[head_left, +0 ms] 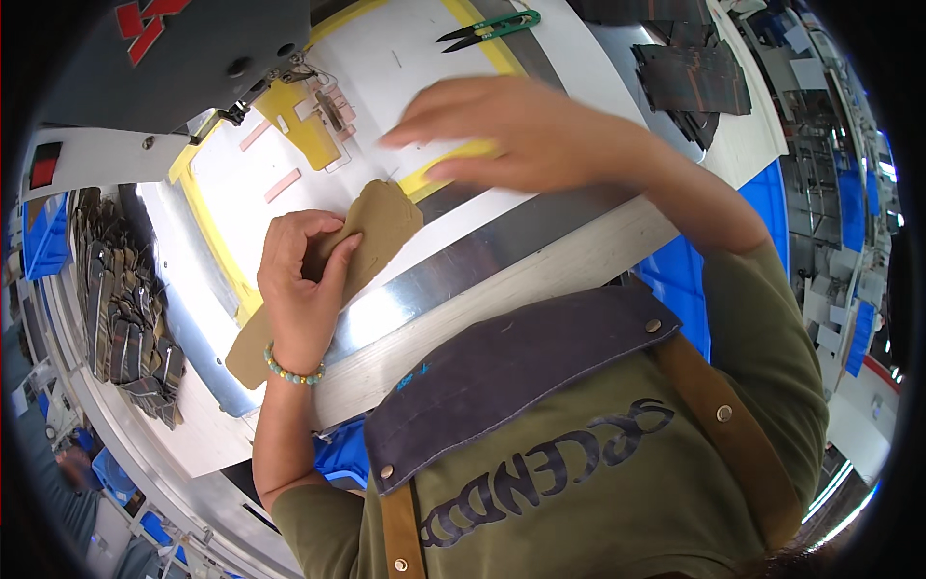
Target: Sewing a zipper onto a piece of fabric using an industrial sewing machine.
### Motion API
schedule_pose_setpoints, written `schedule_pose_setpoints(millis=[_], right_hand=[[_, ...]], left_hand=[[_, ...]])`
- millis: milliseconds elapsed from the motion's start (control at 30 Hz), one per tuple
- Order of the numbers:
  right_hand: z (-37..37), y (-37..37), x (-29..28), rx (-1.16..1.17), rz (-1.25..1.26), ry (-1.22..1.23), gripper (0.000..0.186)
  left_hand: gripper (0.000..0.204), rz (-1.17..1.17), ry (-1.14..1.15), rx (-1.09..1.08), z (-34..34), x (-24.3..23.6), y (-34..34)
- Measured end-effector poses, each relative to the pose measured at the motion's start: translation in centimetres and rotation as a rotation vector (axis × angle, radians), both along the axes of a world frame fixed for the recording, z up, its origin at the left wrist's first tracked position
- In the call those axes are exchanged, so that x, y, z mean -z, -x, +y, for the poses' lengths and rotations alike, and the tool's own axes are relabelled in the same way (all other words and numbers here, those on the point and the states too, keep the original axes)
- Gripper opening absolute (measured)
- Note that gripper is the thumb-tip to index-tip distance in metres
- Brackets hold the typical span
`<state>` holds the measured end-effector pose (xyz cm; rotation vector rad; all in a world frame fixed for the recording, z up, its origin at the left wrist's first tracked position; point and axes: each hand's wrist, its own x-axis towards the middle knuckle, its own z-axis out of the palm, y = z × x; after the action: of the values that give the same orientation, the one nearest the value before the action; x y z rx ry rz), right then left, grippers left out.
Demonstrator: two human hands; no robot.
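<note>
My left hand (304,259), with a beaded bracelet at the wrist, pinches a long olive-tan fabric piece (386,227) between thumb and fingers. The piece folds at the pinch, and its other end shows past my wrist at the lower left. My right hand (511,135) hovers over the far side of the work plate, blurred by motion. Its fingers are stretched out and apart from the thumb, with nothing visible between them. Up ahead, the sewing machine head (212,58) stands over the plate, its yellow presser part (301,125) left of my right hand.
Yellow tape (207,232) borders the white work plate (386,68). Green-handled thread snips (492,31) lie at the far edge. Dark plaid fabric pieces (694,77) are stacked at the right; a pile of plaid pieces (125,318) lies at the left. A blue bin (675,280) sits below the table edge.
</note>
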<state>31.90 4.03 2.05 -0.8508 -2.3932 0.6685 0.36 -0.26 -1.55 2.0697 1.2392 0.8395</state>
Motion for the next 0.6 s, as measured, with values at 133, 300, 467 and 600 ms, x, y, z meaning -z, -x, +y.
schedule_pose_setpoints(millis=[133,300,467,600], right_hand=[[1.1,4.8,2.9,-0.064,0.025,0.0,0.036],[2.0,4.7,1.9,-0.066,-0.07,0.326,0.025],[3.1,2.0,0.9,-0.087,-0.101,0.282,0.02],[3.0,2.1,1.6,-0.085,-0.069,0.283,0.019]], left_hand=[[0.027,-0.017,0.006,-0.051,-0.1,-0.5,-0.8],[0.028,0.068,-0.191,-0.048,0.3,-0.8,-0.7],[0.024,0.071,-0.218,-0.027,0.6,-0.5,-0.5],[0.022,0.08,-0.196,-0.03,0.6,-0.5,-0.3]])
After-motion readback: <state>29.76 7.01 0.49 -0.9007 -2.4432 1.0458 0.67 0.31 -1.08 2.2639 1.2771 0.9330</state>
